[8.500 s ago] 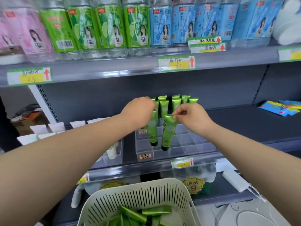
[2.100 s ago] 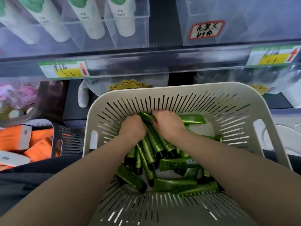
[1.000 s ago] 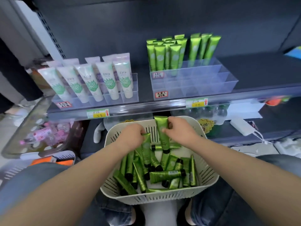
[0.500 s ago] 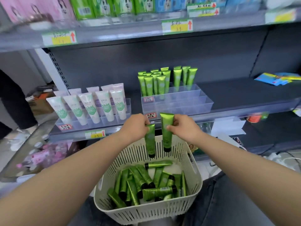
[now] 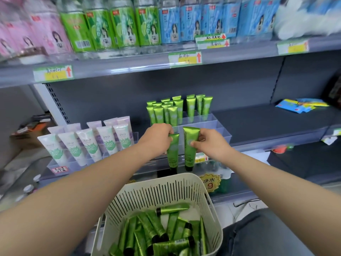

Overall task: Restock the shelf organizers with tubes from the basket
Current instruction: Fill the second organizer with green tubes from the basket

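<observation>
The left hand [image 5: 156, 138] pinched one green tube [image 5: 173, 153] near its top, the right hand [image 5: 210, 145] a second tube [image 5: 190, 152], both just before the clear organizer [image 5: 220, 130], the basket [image 5: 166, 189] below it. Dangling so, either could have clipped its rim and toppled the standing tubes [image 5: 172, 112]

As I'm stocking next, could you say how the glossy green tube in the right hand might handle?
Probably light: the right hand pinches the glossy green tube by fingertips alone. Its shiny skin may slip. On its narrow black cap it would likely tip unsupported.
</observation>
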Tool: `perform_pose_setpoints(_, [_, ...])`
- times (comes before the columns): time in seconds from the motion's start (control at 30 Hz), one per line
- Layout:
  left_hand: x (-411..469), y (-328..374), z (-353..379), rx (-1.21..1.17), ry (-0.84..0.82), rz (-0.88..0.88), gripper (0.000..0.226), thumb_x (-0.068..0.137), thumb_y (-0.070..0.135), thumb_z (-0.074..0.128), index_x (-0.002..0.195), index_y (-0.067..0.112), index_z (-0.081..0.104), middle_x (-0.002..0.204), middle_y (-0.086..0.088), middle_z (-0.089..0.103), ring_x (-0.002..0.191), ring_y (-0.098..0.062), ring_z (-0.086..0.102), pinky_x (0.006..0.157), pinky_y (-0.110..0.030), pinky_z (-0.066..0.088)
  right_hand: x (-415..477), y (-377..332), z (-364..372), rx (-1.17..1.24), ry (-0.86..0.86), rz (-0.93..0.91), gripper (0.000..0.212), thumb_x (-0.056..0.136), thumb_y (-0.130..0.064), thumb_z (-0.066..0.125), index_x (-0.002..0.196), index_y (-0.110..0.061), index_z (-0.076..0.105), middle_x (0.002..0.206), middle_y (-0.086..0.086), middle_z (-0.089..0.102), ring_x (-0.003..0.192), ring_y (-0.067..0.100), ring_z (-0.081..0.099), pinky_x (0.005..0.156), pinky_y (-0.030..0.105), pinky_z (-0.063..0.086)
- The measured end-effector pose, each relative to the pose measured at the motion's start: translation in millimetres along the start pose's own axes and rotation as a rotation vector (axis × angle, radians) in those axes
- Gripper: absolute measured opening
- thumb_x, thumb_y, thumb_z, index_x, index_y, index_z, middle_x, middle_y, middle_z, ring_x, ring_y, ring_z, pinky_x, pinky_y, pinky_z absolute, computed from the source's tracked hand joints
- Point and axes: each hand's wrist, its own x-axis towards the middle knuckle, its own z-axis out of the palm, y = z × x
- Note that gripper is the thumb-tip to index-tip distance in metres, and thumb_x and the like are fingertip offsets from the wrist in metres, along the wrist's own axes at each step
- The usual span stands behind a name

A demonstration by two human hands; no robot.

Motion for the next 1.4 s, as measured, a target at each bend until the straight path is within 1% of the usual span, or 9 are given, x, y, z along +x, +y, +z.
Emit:
perform_pose_setpoints(0.07, [10, 3, -3, 0.017, 0.007, 0.007, 0.023, 0.093, 0.017, 0.053, 0.114, 0.013, 0.061, 0.114, -0.009, 0.063, 0.102, -0.028, 0.058, 0.082, -0.032, 0.045, 7, 0, -5, -0.016, 0.003, -0.003, 0.022, 0.086, -0.025, 0.066, 0.075, -0.013, 0.052, 0.08, 0.01, 0.06, 0.077, 0.027, 0.057, 0.063, 0.033, 0.044])
perform_pose_setpoints(0.23, [34, 8, -9, 0.01, 0.021, 0.039, 0.023, 0.094, 0.015, 0.051, 0.115, 0.011, 0.06, 0.114, -0.01, 0.062, 0.099, -0.027, 0.058, 0.077, -0.028, 0.043, 30, 2, -18, 0.002, 0.008, 0.003, 0.029, 0.086, -0.023, 0.066, 0.092, 0.004, 0.057, 0.095, 0.022, 0.064, 0.092, 0.036, 0.062, 0.084, 0.048, 0.05])
perform_pose_setpoints(0.4, [63, 9, -12, 0.016, 0.044, 0.059, 0.024, 0.095, 0.016, 0.049, 0.118, 0.011, 0.058, 0.11, -0.01, 0.064, 0.093, -0.026, 0.059, 0.072, -0.026, 0.04, 55, 5, -30, -0.032, 0.051, -0.008, 0.027, 0.084, -0.025, 0.067, 0.08, -0.003, 0.053, 0.08, 0.011, 0.058, 0.078, 0.027, 0.057, 0.066, 0.031, 0.042])
perform_pose_setpoints(0.5, [82, 8, -12, 0.022, 0.061, 0.066, 0.025, 0.096, 0.016, 0.048, 0.119, 0.011, 0.057, 0.11, -0.01, 0.064, 0.082, -0.022, 0.056, 0.071, -0.026, 0.04, 73, 8, -37, -0.01, 0.074, -0.014, 0.031, 0.083, -0.025, 0.068, 0.083, 0.002, 0.053, 0.086, 0.018, 0.064, 0.086, 0.034, 0.062, 0.074, 0.037, 0.049])
perform_pose_setpoints(0.63, [107, 5, -9, 0.017, 0.08, 0.074, 0.028, 0.096, 0.016, 0.048, 0.122, 0.01, 0.057, 0.12, -0.01, 0.061, 0.102, -0.025, 0.058, 0.075, -0.024, 0.037, 95, 11, -41, -0.024, 0.094, -0.026, 0.032, 0.083, -0.027, 0.068, 0.085, 0.002, 0.055, 0.081, 0.016, 0.061, 0.084, 0.034, 0.061, 0.069, 0.035, 0.046])
perform_pose_setpoints(0.93, [155, 2, -4, 0.034, 0.076, 0.083, 0.028, 0.096, 0.017, 0.048, 0.122, 0.01, 0.056, 0.122, -0.013, 0.059, 0.106, -0.03, 0.057, 0.081, -0.029, 0.042, 143, 14, -40, 0.005, 0.116, -0.032, 0.022, 0.082, -0.023, 0.069, 0.071, -0.013, 0.053, 0.08, 0.007, 0.062, 0.085, 0.028, 0.063, 0.075, 0.036, 0.05])
perform_pose_setpoints(1.07, [177, -5, 0, 0.03, 0.08, 0.059, 0.029, 0.096, 0.02, 0.048, 0.123, 0.013, 0.055, 0.124, -0.012, 0.059, 0.108, -0.03, 0.056, 0.081, -0.028, 0.04, 162, 15, -45, 0.016, 0.116, -0.028, 0.024, 0.083, -0.022, 0.069, 0.068, -0.017, 0.051, 0.071, -0.003, 0.057, 0.075, 0.021, 0.057, 0.06, 0.026, 0.041])
perform_pose_setpoints(1.2, [198, -13, 6, 0.008, 0.092, 0.037, 0.028, 0.096, 0.022, 0.048, 0.122, 0.015, 0.056, 0.124, -0.01, 0.059, 0.109, -0.029, 0.055, 0.081, -0.028, 0.039, 180, 20, -49, 0.079, 0.104, -0.042, 0.023, 0.084, -0.017, 0.067, 0.094, 0.003, 0.061, 0.097, 0.019, 0.066, 0.094, 0.033, 0.063, 0.089, 0.047, 0.048])
perform_pose_setpoints(1.4, [219, -17, 14, -0.014, 0.131, 0.048, 0.024, 0.095, 0.022, 0.049, 0.117, 0.015, 0.058, 0.121, -0.01, 0.061, 0.11, -0.03, 0.056, 0.085, -0.03, 0.043, 201, 32, -44, 0.162, 0.108, -0.042, 0.018, 0.085, -0.012, 0.066, 0.092, 0.003, 0.06, 0.093, 0.019, 0.065, 0.094, 0.035, 0.064, 0.089, 0.05, 0.049])
